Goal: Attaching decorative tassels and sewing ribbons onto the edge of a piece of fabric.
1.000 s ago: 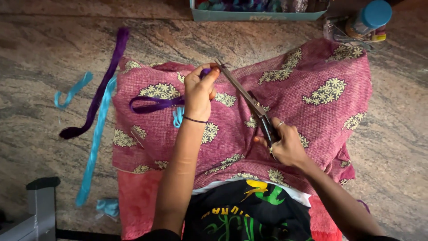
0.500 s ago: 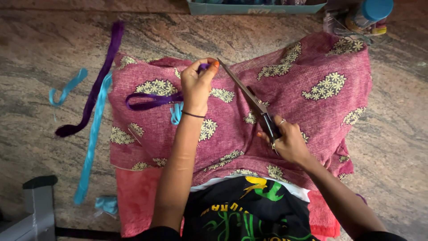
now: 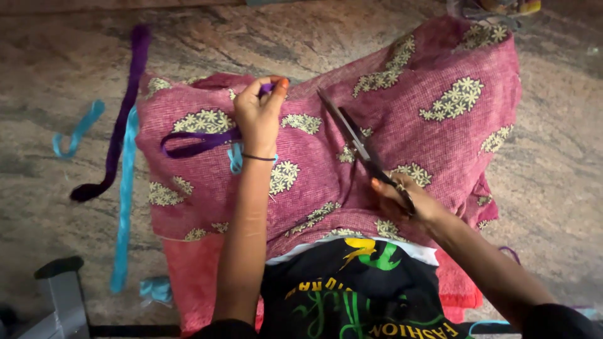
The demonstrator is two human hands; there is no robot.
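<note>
Brown stone floor (image 3: 565, 188) lay under the pink cloth (image 3: 402, 125), where the left hand (image 3: 259, 113) pinched the purple ribbon (image 3: 195, 145) near its left edge, so the right hand (image 3: 408, 201), closed on the scissors (image 3: 358, 141), needed it pulled tight for a clean snip.

Your left hand (image 3: 259, 116) covers the end of the purple ribbon (image 3: 195, 143) pinched in its fingers. Your right hand (image 3: 408, 204) hides the scissors (image 3: 358, 141) handles. Beyond your fingertips, the top edge cuts off cluttered objects (image 3: 496, 7) too blurred to identify.
</note>
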